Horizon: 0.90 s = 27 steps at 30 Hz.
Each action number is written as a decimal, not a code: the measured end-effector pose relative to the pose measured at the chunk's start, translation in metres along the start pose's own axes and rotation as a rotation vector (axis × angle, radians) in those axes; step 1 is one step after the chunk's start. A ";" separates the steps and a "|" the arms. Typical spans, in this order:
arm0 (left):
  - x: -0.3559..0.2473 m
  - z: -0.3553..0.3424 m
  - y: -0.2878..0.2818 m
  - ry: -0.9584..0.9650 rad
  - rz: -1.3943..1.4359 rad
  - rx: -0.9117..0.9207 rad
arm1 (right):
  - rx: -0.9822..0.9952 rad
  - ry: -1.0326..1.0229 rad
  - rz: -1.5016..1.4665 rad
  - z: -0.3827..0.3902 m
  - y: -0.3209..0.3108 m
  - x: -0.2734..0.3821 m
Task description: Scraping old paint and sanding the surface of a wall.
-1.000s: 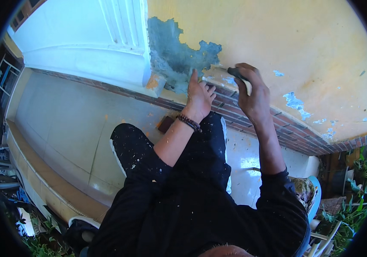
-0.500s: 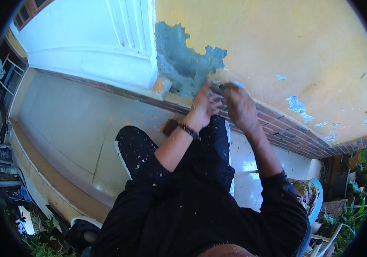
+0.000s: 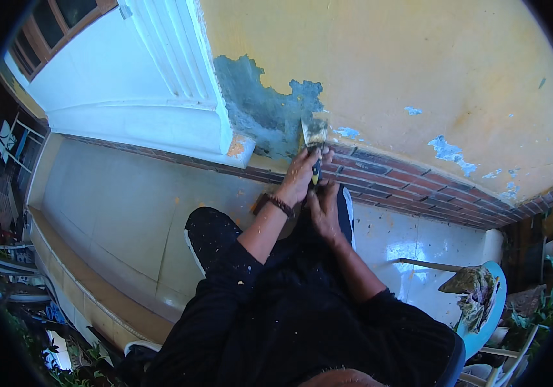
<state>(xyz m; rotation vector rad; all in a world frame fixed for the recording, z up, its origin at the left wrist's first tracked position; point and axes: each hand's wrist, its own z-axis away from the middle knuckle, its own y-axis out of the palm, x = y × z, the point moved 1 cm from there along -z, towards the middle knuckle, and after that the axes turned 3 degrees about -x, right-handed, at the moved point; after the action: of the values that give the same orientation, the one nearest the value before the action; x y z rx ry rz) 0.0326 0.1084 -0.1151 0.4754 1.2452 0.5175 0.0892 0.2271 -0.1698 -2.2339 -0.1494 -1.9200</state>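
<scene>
A paint scraper (image 3: 315, 132) with a broad, stained blade and a black and yellow handle points up toward the wall, its blade over the edge of the bared grey patch (image 3: 267, 103). My left hand (image 3: 298, 175) is closed round the upper handle, just below the blade. Lower down, my right hand (image 3: 326, 211) has its fingers pinched at the handle's bottom end. Whether the blade touches the wall, I cannot tell. Yellow paint (image 3: 392, 64) surrounds the patch, with smaller flaked spots to the right.
A white moulded column (image 3: 141, 122) borders the patch on the left. Brick trim (image 3: 412, 184) runs along the wall's foot above a tiled floor (image 3: 115, 200) with paint flakes. At right, a crumpled cloth (image 3: 473, 293) lies on a light-blue round seat (image 3: 499, 290).
My right hand has dropped from the wall toward my knees. My left hand, with fingers spread before, is now closed on the scraper's handle. The view has shifted slightly.
</scene>
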 end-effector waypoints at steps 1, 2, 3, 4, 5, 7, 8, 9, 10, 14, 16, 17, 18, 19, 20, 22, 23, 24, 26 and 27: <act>-0.011 0.000 0.005 0.037 0.047 0.060 | -0.095 0.043 -0.050 -0.014 -0.001 0.009; -0.015 -0.001 0.004 0.040 0.048 0.050 | -0.184 0.082 -0.098 -0.026 0.000 0.019; -0.016 -0.007 0.004 0.101 -0.009 0.069 | -0.184 0.081 -0.098 -0.037 -0.001 0.018; -0.016 -0.010 0.003 0.161 -0.067 0.087 | -0.175 -0.079 0.013 -0.047 -0.001 0.015; -0.007 -0.015 -0.001 0.219 -0.095 0.048 | -0.162 -0.242 0.119 -0.054 0.002 0.010; 0.008 -0.016 -0.008 0.222 -0.147 -0.004 | -0.094 -0.061 0.021 -0.043 0.004 -0.009; 0.010 -0.018 -0.010 0.225 -0.196 -0.059 | -0.021 0.122 -0.075 -0.040 0.006 -0.019; 0.009 -0.013 0.002 0.182 -0.248 -0.138 | -0.059 0.032 -0.023 -0.038 0.005 -0.021; 0.002 -0.012 0.013 0.171 -0.247 -0.132 | -0.067 0.040 -0.019 -0.042 0.003 -0.024; -0.016 -0.015 0.013 0.414 -0.248 -0.060 | -0.141 -0.168 0.121 -0.054 0.024 0.007; 0.002 -0.024 -0.002 0.321 -0.237 -0.145 | -0.204 -0.291 0.290 -0.056 0.028 -0.018; 0.005 -0.026 -0.006 0.336 -0.254 -0.147 | -0.265 -0.364 0.286 -0.055 0.032 -0.016; -0.009 -0.027 0.001 0.347 -0.257 -0.148 | -0.264 -0.374 0.280 -0.063 0.032 0.000; -0.024 -0.029 0.010 0.407 -0.299 -0.124 | -0.229 -0.322 0.225 -0.069 0.029 0.017; -0.029 -0.022 0.014 0.445 -0.338 -0.111 | -0.189 -0.247 0.173 -0.061 0.026 0.034; -0.024 -0.015 0.007 0.612 -0.358 -0.058 | -0.044 -0.088 -0.039 -0.075 0.027 0.086; -0.023 -0.019 0.005 0.820 -0.623 -0.160 | -0.067 -0.162 0.101 -0.073 0.026 0.057; -0.030 -0.028 0.011 1.049 -0.883 -0.266 | -0.101 -0.252 0.241 -0.076 0.024 0.015; -0.022 -0.022 0.009 0.359 -0.353 -0.141 | -0.216 -0.387 0.267 -0.071 0.034 -0.004; -0.027 -0.016 0.014 0.398 -0.342 -0.157 | -0.192 -0.332 0.196 -0.068 0.036 0.005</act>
<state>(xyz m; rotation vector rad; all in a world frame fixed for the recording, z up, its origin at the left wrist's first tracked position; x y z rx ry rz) 0.0091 0.1041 -0.0901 0.0190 1.6133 0.4236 0.0314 0.1775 -0.1577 -2.5688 0.2091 -1.5118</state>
